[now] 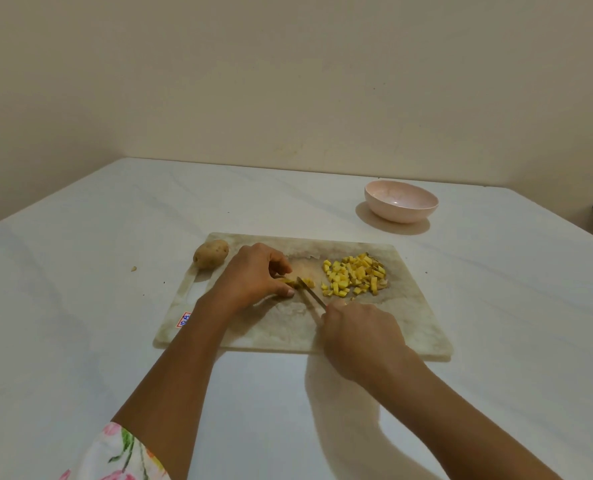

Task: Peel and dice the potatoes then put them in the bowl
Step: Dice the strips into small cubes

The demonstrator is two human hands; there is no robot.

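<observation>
- The white table (115, 237) is filling most of the view, and a plain wall is standing behind its far edge.
- The board (392, 327) is lying flat in the middle of the table, with its handle slot at the left end.
- A floral sleeve (122, 455) is showing at the near left, on the left arm.
- The right hand (357, 330) is hovering over the near right part of the board, its fingers curling round the knife handle and hiding it.
- The left hand (253, 271) is resting on the left half of the board, its bent fingers and thumb pinching the piece (290, 281) and covering most of it.
- The pink bowl (402, 201) is sitting upright on the table beyond the far right corner of the board, well apart from both hands.
- The dice (355, 273), yellow potato cubes, are lying in a loose pile on the far right part of the board, near the blade.
- A whole unpeeled potato (211, 253) is sitting at the far left corner of the board, just beside the left wrist.
- The knife (310, 294) is slanting from the right hand up and left, its tip touching the piece next to the left thumb.
- A red and blue sticker (183, 320) is showing on the near left edge of the board.
- A small scrap (134, 268) is lying on the table left of the potato.
</observation>
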